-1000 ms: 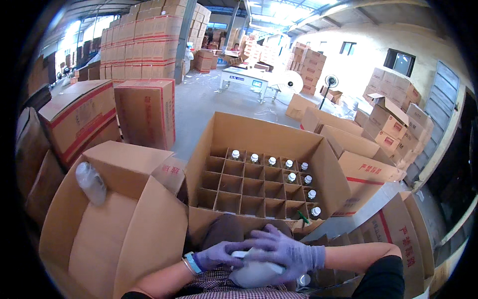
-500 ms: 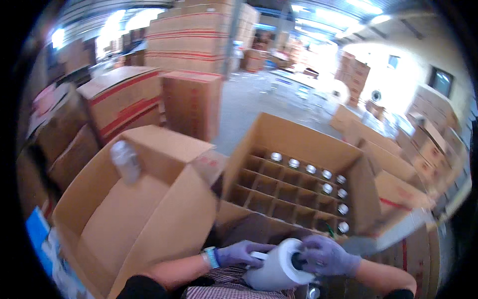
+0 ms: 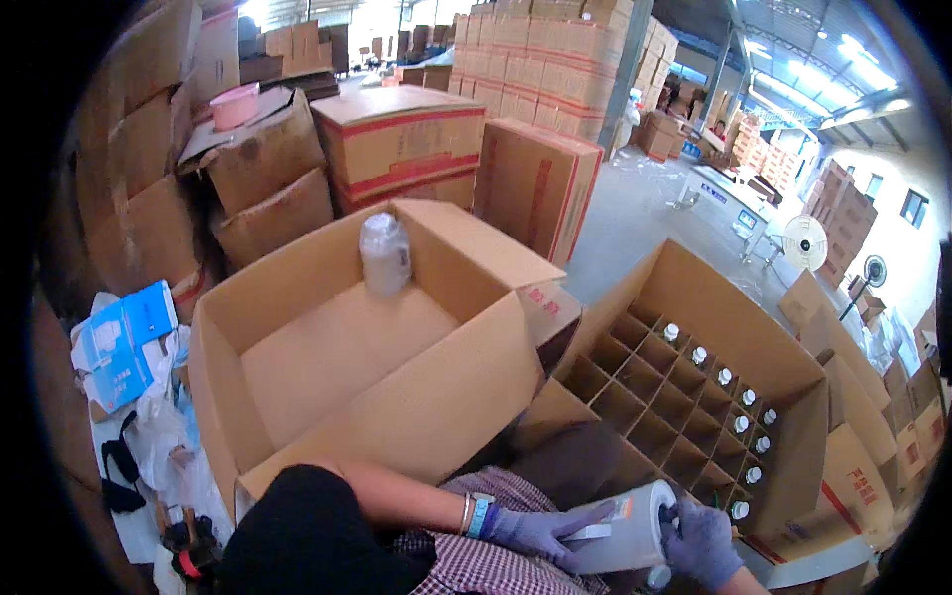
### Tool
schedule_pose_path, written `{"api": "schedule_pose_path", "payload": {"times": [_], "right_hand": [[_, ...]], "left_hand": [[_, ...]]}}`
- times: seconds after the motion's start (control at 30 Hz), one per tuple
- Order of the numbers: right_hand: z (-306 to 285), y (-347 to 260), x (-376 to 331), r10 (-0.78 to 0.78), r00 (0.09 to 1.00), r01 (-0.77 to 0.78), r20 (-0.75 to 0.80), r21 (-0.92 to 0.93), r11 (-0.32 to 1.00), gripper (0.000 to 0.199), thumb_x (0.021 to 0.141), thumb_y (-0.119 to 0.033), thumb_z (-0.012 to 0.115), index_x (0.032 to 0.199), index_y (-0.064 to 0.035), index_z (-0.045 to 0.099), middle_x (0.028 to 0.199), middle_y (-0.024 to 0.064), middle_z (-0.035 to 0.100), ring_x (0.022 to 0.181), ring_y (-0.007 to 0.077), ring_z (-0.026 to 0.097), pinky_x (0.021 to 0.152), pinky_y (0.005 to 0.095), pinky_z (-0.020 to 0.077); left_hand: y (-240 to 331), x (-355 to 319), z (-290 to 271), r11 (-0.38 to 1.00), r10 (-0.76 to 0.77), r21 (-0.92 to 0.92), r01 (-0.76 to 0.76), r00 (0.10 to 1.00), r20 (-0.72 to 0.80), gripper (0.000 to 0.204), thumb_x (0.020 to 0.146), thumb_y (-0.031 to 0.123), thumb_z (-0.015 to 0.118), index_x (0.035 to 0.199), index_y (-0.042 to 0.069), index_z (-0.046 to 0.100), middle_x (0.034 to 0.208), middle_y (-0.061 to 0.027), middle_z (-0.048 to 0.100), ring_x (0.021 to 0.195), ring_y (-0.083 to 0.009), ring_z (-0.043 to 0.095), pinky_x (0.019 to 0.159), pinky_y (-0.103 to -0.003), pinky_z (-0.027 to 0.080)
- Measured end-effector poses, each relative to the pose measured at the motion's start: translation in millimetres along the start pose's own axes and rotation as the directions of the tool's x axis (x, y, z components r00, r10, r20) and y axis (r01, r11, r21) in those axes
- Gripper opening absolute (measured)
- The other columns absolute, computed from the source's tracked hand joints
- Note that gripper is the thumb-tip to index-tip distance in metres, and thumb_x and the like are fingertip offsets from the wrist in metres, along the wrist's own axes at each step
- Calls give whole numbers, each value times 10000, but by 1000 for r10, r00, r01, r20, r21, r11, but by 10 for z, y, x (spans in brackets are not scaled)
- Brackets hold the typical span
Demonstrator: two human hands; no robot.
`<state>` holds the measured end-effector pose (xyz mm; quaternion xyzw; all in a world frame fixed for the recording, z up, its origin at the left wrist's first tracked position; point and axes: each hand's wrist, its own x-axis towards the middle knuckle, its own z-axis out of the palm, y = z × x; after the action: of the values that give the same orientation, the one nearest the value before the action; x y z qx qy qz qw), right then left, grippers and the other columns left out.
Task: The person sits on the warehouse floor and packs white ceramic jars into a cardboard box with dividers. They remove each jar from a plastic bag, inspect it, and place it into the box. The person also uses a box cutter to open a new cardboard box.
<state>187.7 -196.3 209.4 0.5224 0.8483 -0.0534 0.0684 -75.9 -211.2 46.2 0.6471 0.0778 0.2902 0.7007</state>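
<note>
Across my lap lies a thick white roll (image 3: 633, 540) with a small orange patch near its top edge. My left hand (image 3: 540, 533), in a purple glove, grips its left side, and a small white piece (image 3: 592, 533) sticks out by the fingers. The gloved fingers of my right hand (image 3: 702, 545) are closed at the dark core on the roll's right end. Just below the roll a bottle cap (image 3: 657, 575) shows. To the right stands an open divided carton (image 3: 793, 392), where several white-capped bottles (image 3: 742, 423) fill cells along the far and right sides.
Left of the divided carton is an open carton (image 3: 367, 407) with a wrapped whitish bundle (image 3: 385, 255) in its far corner. Closed cartons (image 3: 402, 144) and a pink basin (image 3: 235, 106) stand behind. Plastic bags and a blue-white packet (image 3: 129, 342) lie at left. Fans (image 3: 804, 243) stand far right.
The view has swung left, so the cartons appear farther right. Both hands are still on the white roll.
</note>
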Motion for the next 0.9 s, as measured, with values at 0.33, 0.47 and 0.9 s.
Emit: {"api": "schedule_pose_path", "payload": {"times": [0.33,0.47,0.9], "right_hand": [[188,495,732,105,982,-184,158,666,723,234,893,-96,635,1100,-9,701,956,114,737,804,170,682,724,332,547],[694,918,524,302,952,-168,47,906,389,250,892,-107,618,1114,-6,673,1076,58,655,995,154,602,899,294,480],[512,367,823,252,959,-85,-129,718,691,277,926,-126,630,1170,4,644,1116,138,649,1014,250,630,898,347,492]], "left_hand": [[646,-6,-336,886,-290,354,300,954,-80,927,876,427,741,1563,27,263,1433,-251,474,1327,-362,474,1128,-432,372],[1296,-680,-2053,570,228,742,353,799,-556,565,877,380,729,1316,50,599,1332,-186,579,1266,-360,517,1102,-455,402],[1485,-3107,-5474,257,458,228,939,89,-885,585,856,276,698,1386,75,554,1357,-133,596,1326,-302,500,1143,-378,369]]}}
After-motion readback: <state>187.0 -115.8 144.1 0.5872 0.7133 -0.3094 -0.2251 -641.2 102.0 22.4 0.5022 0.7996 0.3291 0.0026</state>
